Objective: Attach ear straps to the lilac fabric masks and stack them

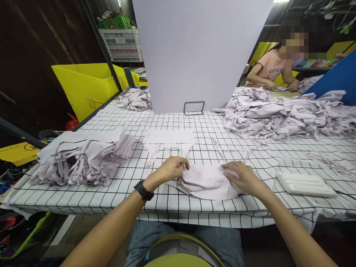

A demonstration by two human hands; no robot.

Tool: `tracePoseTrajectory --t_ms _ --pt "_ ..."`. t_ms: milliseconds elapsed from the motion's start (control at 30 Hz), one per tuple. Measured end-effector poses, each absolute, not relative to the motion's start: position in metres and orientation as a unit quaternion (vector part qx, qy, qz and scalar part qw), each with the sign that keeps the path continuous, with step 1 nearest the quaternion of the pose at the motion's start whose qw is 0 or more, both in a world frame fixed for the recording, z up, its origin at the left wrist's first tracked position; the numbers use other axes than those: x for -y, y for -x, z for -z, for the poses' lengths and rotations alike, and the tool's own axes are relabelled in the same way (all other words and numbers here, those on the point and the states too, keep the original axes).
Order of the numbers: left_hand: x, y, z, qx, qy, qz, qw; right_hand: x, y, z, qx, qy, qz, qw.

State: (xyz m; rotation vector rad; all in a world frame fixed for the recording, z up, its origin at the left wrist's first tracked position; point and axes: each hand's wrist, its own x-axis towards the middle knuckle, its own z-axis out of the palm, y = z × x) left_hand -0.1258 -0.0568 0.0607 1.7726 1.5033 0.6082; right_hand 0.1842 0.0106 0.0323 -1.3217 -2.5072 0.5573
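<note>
Between your left fingers (182, 161), curled, grip unclear, and right fingers (236, 165), loosely spread, lies pale cloth (207, 181), edges partly hidden.

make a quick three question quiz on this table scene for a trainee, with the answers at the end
1. Multiple choice: where is the neat stack of pieces?
A) left of the hands
B) right of the hands
C) on the person's lap
2. True or false: the left hand and the right hand both touch the pale cloth piece.
3. Fill in: the black watch is on the person's ____ wrist.

Key: 1. A; 2. true; 3. left
</note>
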Motion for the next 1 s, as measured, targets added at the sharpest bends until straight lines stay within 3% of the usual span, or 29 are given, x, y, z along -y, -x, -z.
tracePoseTrajectory --t_ms 267,500,633,800,867,1000 --pt "0.059 0.139 -0.073 -0.566 -0.712 -0.182 0.374 -0.028 -0.174 -0.04 0.873 0.413 -0.237 0.11" --pt "0.056 0.16 -0.086 -0.552 -0.732 -0.196 0.348 -0.017 -0.193 -0.079 0.711 0.404 -0.49 0.303" --pt "0.054 0.168 -0.109 -0.489 -0.74 -0.292 0.358 -0.017 -0.203 -0.11 0.624 0.415 -0.544 0.376" --pt "0.053 0.163 -0.14 -0.369 -0.663 -0.439 0.481 -0.023 -0.211 -0.138 0.565 0.446 -0.521 0.458" --pt "0.051 0.162 -0.149 -0.336 -0.654 -0.451 0.506 -0.027 -0.212 -0.146 0.584 0.449 -0.501 0.454" --pt "0.048 0.169 -0.169 -0.379 -0.739 -0.388 0.401 -0.031 -0.21 -0.162 0.677 0.454 -0.432 0.386"
